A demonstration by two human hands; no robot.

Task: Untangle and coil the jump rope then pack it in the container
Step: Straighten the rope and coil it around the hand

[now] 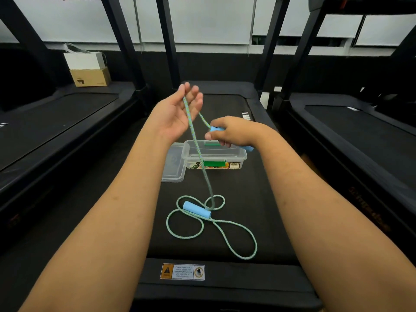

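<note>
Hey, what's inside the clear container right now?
Nothing shows inside the container; it looks empty. The rope only hangs across in front of it. The right hand hides part of its far edge, and a label masks the near wall's base.

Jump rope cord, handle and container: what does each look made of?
Cord: looks like braided textile, matte, with a flecked green-blue weave.
Handle: probably soft foam, matte light blue with rounded ends; can't confirm by sight.
Container: clear plastic, slightly glossy, see-through walls, green clips.
</note>
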